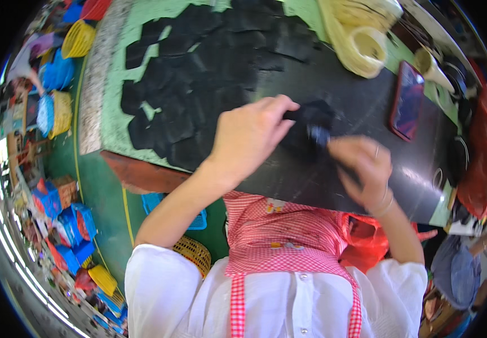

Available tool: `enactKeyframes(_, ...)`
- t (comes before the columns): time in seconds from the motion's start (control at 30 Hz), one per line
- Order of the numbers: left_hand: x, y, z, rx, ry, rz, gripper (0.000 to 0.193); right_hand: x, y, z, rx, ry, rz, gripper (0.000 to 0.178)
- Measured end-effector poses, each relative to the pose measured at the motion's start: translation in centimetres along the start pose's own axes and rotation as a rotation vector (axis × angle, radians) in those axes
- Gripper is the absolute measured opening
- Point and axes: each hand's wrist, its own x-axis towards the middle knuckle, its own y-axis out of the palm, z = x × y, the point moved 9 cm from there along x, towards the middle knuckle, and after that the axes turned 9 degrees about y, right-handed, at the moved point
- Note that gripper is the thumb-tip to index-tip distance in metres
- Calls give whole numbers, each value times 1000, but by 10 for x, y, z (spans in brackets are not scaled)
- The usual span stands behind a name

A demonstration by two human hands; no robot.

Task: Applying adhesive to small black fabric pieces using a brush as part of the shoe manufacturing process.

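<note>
Black, thin, flat pieces are lying overlapped across the far left of the green counter, while one dark piece is resting on a smooth black sheet between the operator's hands. Fingers of the left hand are curling at the left edge of this piece; whether they are pinching it cannot be told. Fingers of the right hand, which is appearing blurred, are clamping a dark-blue item over the near part of the piece; contact cannot be confirmed. Judging by this posture, the operator is working the single piece with the held item. The next move is probably calling for steadying the piece with the left fingers while controlling the item with the right. A phone is lying to the right.
</note>
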Motion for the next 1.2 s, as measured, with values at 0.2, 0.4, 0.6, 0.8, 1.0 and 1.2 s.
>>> enactKeyframes(0.2,-8,-15,15,-170,-35,-140,17,-5,6,-4,267,224,239,16)
enactKeyframes(0.4,-80,-129,159,85,-438,-440,30,44,-73,-81,-86,473,-341,15)
enactKeyframes(0.6,1,-44,45,-227,-182,-120,27,60,-86,-136,-95,609,-392,32)
enactKeyframes(0.8,-10,5,5,-89,-62,35,36,23,-13,-91,187,675,95,11)
enactKeyframes(1.0,-4,10,4,-36,-103,70,30,25,11,-14,36,118,62,17)
enactKeyframes(1.2,-6,2,5,39,-110,65,27,23,-8,-31,-16,327,1,20)
